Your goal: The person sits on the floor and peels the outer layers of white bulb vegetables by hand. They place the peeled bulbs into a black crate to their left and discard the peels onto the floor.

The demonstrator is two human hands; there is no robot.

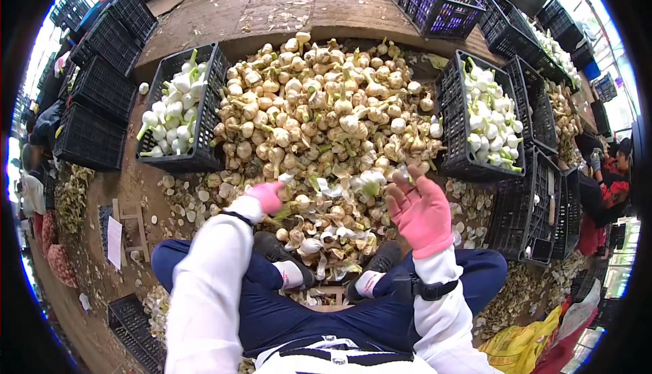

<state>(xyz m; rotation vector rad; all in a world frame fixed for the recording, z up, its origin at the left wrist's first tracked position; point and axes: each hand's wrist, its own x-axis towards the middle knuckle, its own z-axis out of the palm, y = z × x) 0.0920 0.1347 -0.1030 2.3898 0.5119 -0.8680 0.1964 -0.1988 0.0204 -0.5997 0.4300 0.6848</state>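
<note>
A large heap of untrimmed garlic bulbs lies before me. My left hand, in a pink glove, is curled at the heap's near edge. A small pale piece shows by its fingertips, and I cannot tell whether the hand grips it. My right hand, in a pink glove with bare fingertips, is raised palm up, fingers apart and holding nothing. Left of those fingers is a white garlic bulb with a green stem; whether it touches the heap is unclear. Loose garlic skins lie between my shoes.
Black crates of cleaned white garlic flank the heap, a left crate and a right crate. Beside the right one, an upturned crate bears a knife and a phone. Another person sits at far right.
</note>
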